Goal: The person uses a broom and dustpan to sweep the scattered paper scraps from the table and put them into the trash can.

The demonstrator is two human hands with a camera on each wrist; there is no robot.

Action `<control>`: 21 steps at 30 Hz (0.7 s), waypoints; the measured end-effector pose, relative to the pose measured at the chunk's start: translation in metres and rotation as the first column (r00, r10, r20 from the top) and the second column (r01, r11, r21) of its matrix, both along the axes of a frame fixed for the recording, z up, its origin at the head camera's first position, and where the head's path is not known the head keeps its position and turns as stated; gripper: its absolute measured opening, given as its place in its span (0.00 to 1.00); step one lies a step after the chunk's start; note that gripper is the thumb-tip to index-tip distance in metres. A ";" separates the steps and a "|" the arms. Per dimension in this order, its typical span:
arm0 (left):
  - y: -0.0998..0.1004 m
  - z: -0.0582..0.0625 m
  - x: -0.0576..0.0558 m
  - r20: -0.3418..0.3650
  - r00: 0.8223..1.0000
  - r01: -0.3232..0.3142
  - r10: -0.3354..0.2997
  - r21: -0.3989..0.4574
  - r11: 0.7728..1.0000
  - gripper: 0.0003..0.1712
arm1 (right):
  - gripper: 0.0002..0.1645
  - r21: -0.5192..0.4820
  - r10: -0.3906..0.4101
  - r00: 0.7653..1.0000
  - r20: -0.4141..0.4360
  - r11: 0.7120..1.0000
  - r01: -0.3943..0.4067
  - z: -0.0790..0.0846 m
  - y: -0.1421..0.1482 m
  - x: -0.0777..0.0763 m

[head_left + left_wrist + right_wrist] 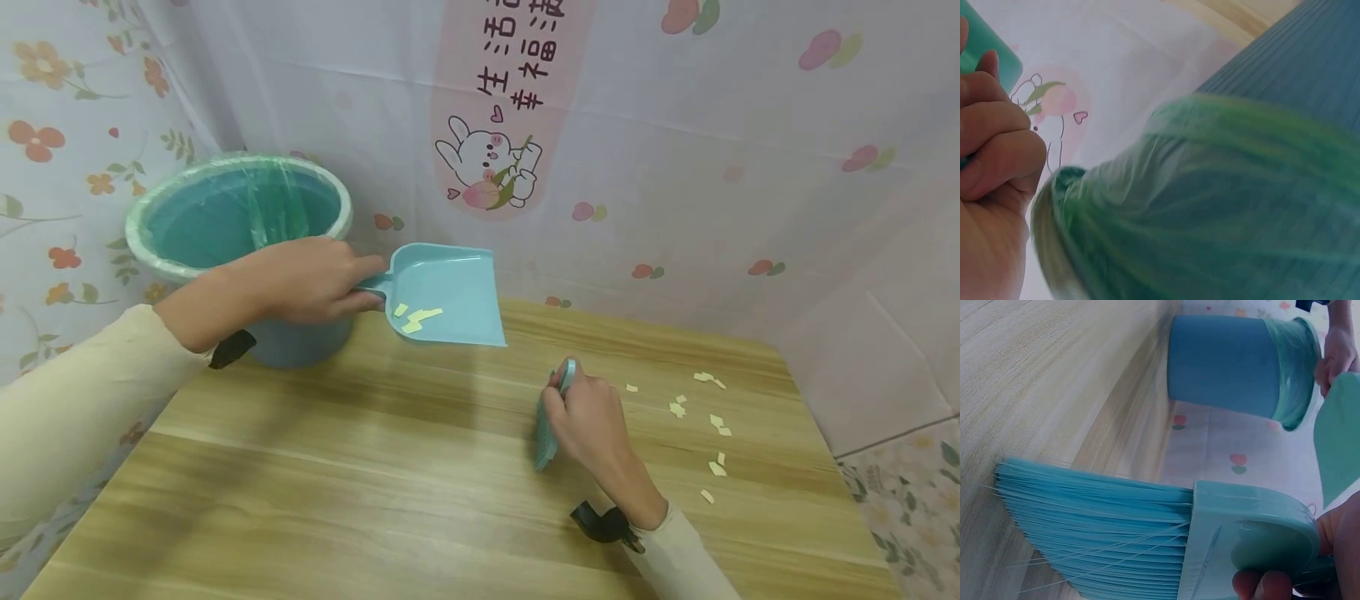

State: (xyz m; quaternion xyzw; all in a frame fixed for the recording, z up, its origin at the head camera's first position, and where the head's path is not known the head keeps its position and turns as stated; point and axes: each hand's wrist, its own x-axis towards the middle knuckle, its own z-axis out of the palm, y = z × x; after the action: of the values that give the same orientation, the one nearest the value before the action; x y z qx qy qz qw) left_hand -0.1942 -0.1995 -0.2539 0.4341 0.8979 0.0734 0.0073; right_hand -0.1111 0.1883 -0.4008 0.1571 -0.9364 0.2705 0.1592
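Observation:
My left hand [303, 279] grips the handle of a light blue dustpan [457, 287], held up above the tabletop beside the bin. A few pale yellow paper scraps [415, 317] lie in the pan near its handle end. My right hand [596, 421] holds a small hand brush [547, 437] on the table, right of and nearer than the pan. In the right wrist view, the blue bristles [1097, 531] reach down to the wood. More paper scraps [716, 421] are scattered on the table right of the brush.
A blue bin [341, 200] with a green plastic liner [277, 204] stands at the back left, just behind my left hand. Floral curtains [675, 167] hang close along the back and left of the wooden table [360, 500]. The table's right edge falls beyond the scraps.

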 end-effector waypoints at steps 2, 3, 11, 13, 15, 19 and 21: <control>-0.002 0.004 0.001 -0.009 1.000 -0.006 0.006 0.003 1.000 0.13 | 0.08 -0.003 -0.002 1.000 0.005 1.000 0.002 0.001 0.000 0.000; -0.003 0.006 0.001 -0.012 1.000 -0.011 0.011 0.006 1.000 0.13 | 0.08 -0.003 -0.003 1.000 0.006 1.000 0.003 0.001 0.000 0.000; -0.016 0.025 0.004 -0.059 0.998 -0.027 0.029 0.026 0.999 0.14 | 0.08 -0.007 0.001 1.000 0.000 1.000 -0.001 0.002 0.001 0.000; -0.021 0.028 0.004 -0.064 0.997 -0.037 0.039 0.028 0.999 0.13 | 0.08 -0.012 0.003 1.000 0.003 1.000 -0.003 0.002 0.001 0.001; -0.028 0.030 0.004 -0.075 0.996 -0.047 0.049 0.027 0.999 0.13 | 0.07 -0.016 0.004 1.000 0.005 1.000 -0.003 0.002 0.001 0.001; -0.042 0.031 0.003 -0.111 0.992 -0.063 0.066 0.034 0.997 0.14 | 0.07 -0.027 0.005 1.000 0.000 1.000 -0.005 0.001 0.001 0.001; -0.050 0.032 0.004 -0.129 0.989 -0.068 0.073 0.042 0.997 0.14 | 0.07 -0.031 0.006 1.000 -0.005 0.999 -0.006 0.001 0.001 0.001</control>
State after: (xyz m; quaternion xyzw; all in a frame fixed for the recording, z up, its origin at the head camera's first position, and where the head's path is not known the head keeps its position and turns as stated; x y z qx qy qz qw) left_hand -0.1902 -0.2491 -0.2221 0.4059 0.9097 0.0621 -0.0621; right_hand -0.1105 0.1897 -0.3999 0.1582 -0.9312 0.2851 0.1631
